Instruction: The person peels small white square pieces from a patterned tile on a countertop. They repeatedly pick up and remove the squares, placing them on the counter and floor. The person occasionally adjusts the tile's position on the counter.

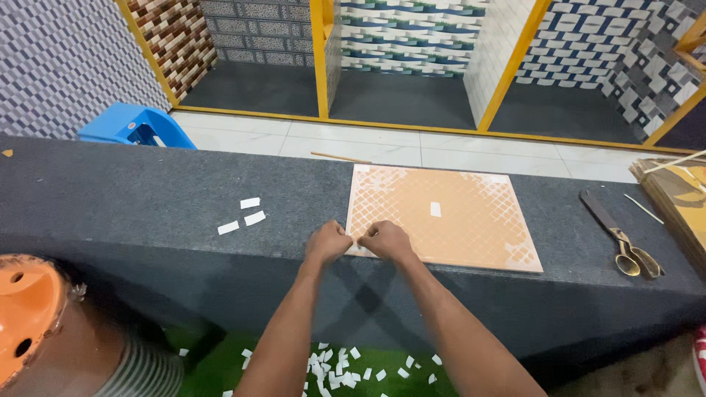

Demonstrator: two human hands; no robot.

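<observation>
Pinching at the near left corner of the tile (pixel 445 217), your left hand (pixel 327 241) and right hand (pixel 386 241) are both curled shut, fingertips together on something small (too small to tell what). That tile lies flat on the dark bench (pixel 147 198), orange back up, and looks stiff, fairly heavy and brittle; take it by two opposite edges, never one corner. A white strip (pixel 435 209) sits near its middle. Left of the tile lie three white strips (pixel 243 215); right of it, scissors (pixel 621 235).
</observation>
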